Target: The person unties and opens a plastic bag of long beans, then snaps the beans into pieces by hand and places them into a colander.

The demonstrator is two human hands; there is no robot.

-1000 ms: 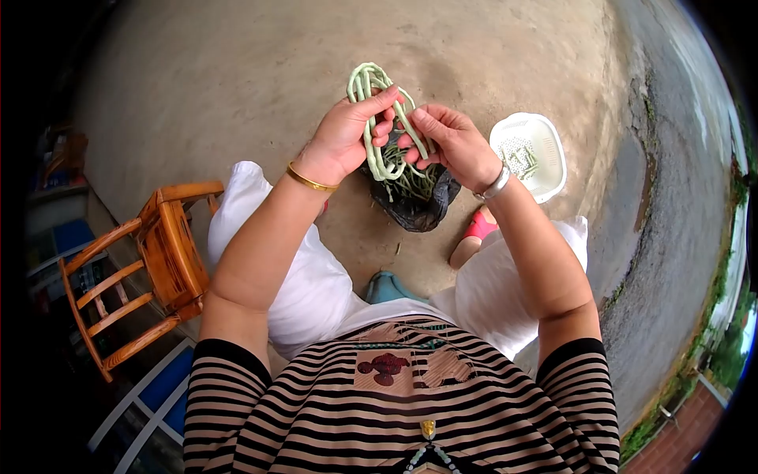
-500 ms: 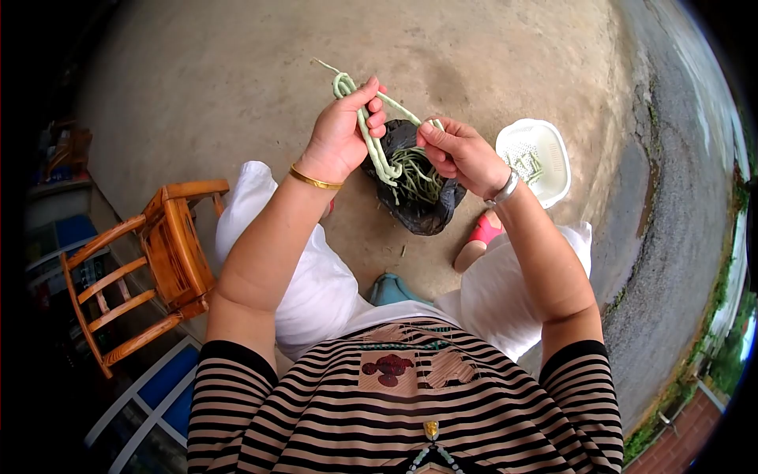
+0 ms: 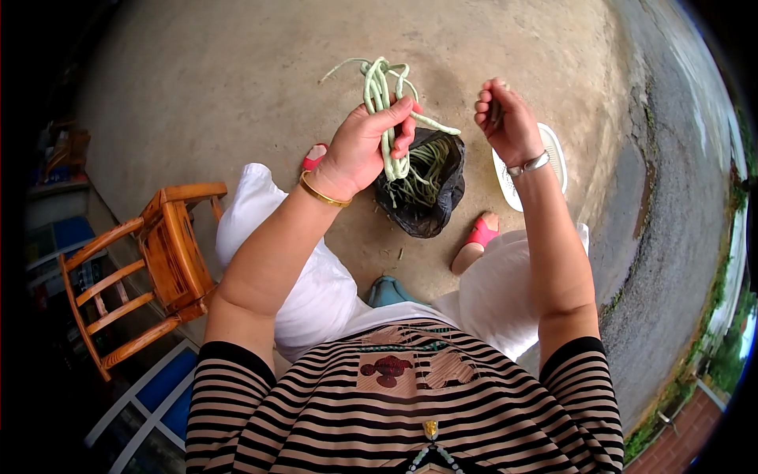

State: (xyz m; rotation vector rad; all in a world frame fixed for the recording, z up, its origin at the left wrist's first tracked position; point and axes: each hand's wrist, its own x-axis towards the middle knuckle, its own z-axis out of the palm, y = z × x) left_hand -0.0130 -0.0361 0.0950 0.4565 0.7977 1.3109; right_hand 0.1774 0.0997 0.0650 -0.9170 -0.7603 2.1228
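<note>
My left hand (image 3: 367,146) is closed around a looped bundle of long green beans (image 3: 377,88). One bean end from the bundle reaches out to the right, and a thin tip curls out to the left. Below it a black plastic bag (image 3: 442,215) stands open on the ground with more long beans (image 3: 425,170) inside. My right hand (image 3: 513,126) is raised apart from the bundle, its fingers curled in. What lies within those fingers is too dark to make out. Partly behind that wrist is a white plastic basket (image 3: 558,162).
A wooden chair (image 3: 178,245) stands at the left. My feet in red sandals (image 3: 480,234) rest on either side of the bag. Beneath me shows a teal seat (image 3: 388,291). Concrete ground (image 3: 260,87) spreads ahead, with a grey road (image 3: 679,197) at the right.
My right hand has come away from the bean it was pinching and moved right, in front of the basket. My left hand, still holding the bundle, has shifted slightly right.
</note>
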